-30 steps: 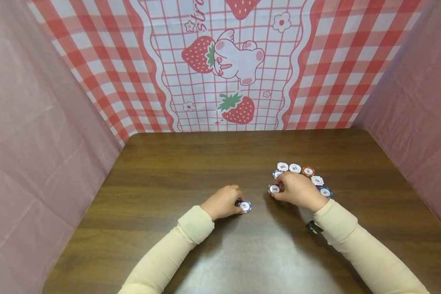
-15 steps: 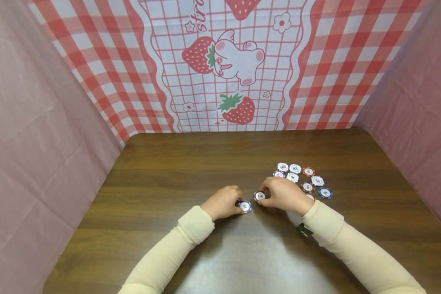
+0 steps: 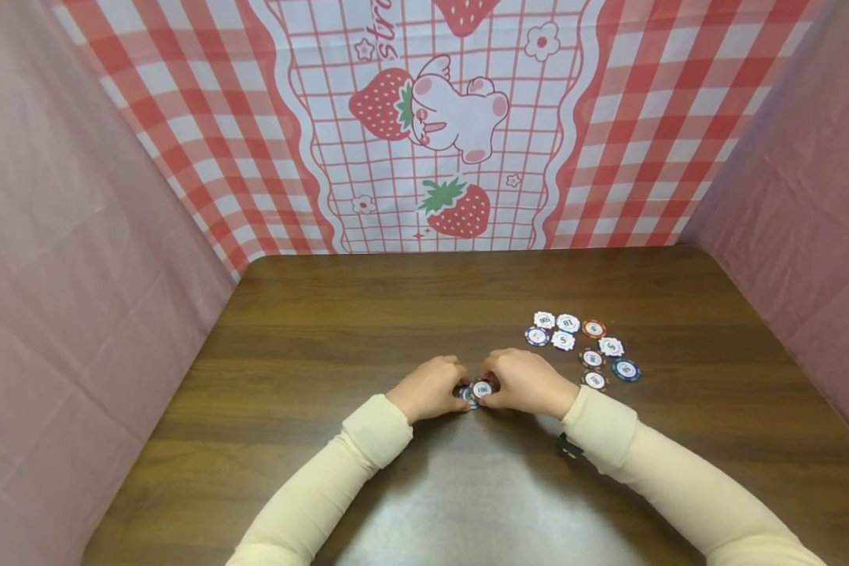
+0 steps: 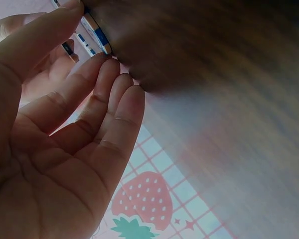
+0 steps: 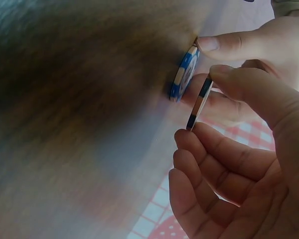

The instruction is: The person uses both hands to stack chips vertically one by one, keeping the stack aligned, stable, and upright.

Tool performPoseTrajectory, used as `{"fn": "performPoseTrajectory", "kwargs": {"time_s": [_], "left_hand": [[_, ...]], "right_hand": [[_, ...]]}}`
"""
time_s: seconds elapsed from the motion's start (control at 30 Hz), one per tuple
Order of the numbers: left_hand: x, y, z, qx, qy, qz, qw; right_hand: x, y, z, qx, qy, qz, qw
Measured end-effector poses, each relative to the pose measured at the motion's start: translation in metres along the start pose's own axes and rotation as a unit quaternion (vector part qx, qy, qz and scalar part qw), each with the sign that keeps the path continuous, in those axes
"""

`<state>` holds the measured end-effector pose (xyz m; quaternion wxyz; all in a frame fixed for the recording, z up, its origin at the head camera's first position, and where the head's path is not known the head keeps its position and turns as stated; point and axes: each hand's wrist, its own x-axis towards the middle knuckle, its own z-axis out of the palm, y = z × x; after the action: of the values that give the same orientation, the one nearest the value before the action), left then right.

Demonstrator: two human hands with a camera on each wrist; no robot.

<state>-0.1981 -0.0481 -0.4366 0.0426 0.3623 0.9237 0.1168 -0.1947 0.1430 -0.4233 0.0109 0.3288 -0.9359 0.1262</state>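
My left hand (image 3: 430, 387) pinches a blue-and-white poker chip (image 5: 184, 74) by its rim, low at the tabletop in the middle. Thumb and fingertips sit on opposite sides of it. From the right, my right hand (image 3: 527, 383) holds a dark-edged poker chip (image 3: 482, 389) marked 100 between thumb and fingers. In the head view this chip overlaps the blue one. The right wrist view shows its black-and-tan edge (image 5: 200, 102) raised off the table, a narrow gap from the blue chip.
Several loose poker chips lie flat at the right: a white one (image 3: 563, 340), a red one (image 3: 594, 328), a blue one (image 3: 626, 370) and a brown one (image 3: 594, 380) among them. A checked strawberry cloth (image 3: 460, 212) hangs behind the wooden table (image 3: 311, 314); pink curtains flank it.
My right hand has carried the 100 chip leftward and toward me, from beside the loose chips to over the blue chip. My left hand has stayed in place, pinching the blue chip.
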Motion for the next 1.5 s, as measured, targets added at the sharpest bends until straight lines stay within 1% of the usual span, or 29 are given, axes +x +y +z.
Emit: {"fn": "performPoseTrajectory", "kwargs": {"time_s": [0.43,0.77,0.97,1.2,1.5], "left_hand": [[0.0003,0.0001,-0.0008,0.006,0.004,0.003,1.0000],[0.0006,0.0003,-0.0019,0.008,0.002,0.001,1.0000],[0.0002,0.0001,-0.0011,0.008,0.001,0.005,1.0000],[0.0005,0.0002,-0.0017,0.012,-0.002,0.002,0.9999],[0.0007,0.0003,-0.0013,0.011,-0.001,0.002,0.9999]], "right_hand": [[0.0051,-0.0060,0.0040,0.008,-0.015,-0.002,1.000],[0.0066,-0.0087,0.0060,0.006,-0.014,-0.015,1.000],[0.0073,-0.0082,0.0078,0.015,-0.014,-0.020,1.000],[0.0080,-0.0079,0.0098,0.022,-0.014,-0.024,0.999],[0.0084,-0.0085,0.0098,0.016,-0.017,-0.032,0.999]]}}
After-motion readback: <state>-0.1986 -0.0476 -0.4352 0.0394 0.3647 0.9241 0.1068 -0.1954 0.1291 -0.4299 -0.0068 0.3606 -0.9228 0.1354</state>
